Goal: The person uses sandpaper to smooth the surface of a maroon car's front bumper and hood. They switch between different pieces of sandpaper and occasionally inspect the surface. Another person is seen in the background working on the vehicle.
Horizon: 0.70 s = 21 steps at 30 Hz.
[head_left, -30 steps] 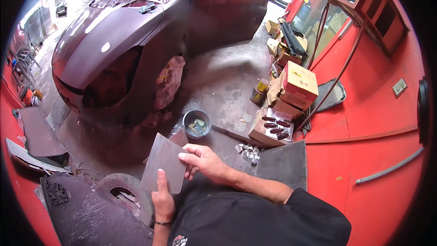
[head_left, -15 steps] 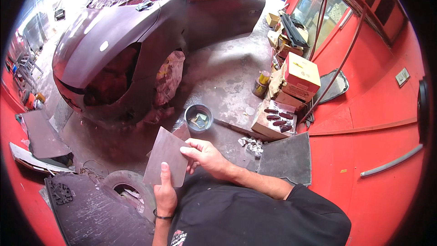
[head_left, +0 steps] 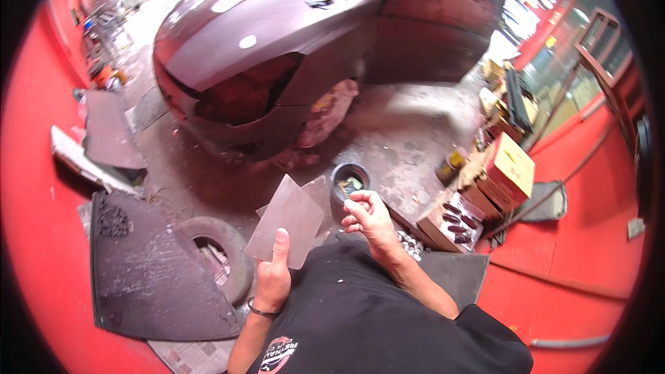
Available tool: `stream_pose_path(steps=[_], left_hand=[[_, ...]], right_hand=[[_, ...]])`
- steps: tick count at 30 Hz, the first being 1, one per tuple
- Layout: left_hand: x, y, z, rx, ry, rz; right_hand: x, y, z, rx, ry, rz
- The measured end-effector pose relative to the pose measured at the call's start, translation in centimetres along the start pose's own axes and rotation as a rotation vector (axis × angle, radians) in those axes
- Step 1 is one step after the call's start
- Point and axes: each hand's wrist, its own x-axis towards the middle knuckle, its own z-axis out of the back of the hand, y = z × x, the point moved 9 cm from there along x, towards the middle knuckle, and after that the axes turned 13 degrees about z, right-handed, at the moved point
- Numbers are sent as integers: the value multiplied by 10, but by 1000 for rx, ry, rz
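My left hand (head_left: pixel 273 278) grips several thin grey-brown sheets of sandpaper, its thumb lying flat across the front sheet (head_left: pixel 286 221). Behind that one, a second sheet (head_left: pixel 317 196) fans out to the right. Off to the right of the sheets and apart from them, my right hand (head_left: pixel 372 223) is raised with its fingers curled in toward the thumb. Whether anything small is pinched there I cannot make out. Just beyond the right hand stands a dark round bucket (head_left: pixel 337 199) with pale and greenish pieces inside.
A dull purple-grey car body (head_left: pixel 270 34) with an open door (head_left: pixel 436 34) fills the far side. Left of me lie a tyre (head_left: pixel 239 263) and a dark panel (head_left: pixel 152 270). Cardboard boxes (head_left: pixel 509 173) and a can (head_left: pixel 451 165) line the right, near a red wall (head_left: pixel 575 249).
My right hand has let go of the sheets and moved right, toward the bucket. The left hand keeps hold of the sheets, which are more fanned out. The whole view has shifted.
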Motion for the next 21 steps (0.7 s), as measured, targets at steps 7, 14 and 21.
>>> stream_pose_path(steps=[7,14,21], left_hand=[[34,26,23,46,-122,47],[48,-13,-10,-23,-196,120],[90,-31,-5,635,-515,185]], right_hand=[[23,-27,-61,420,345,-385],[121,-14,-43,493,207,-278],[186,13,-53,540,303,-186]])
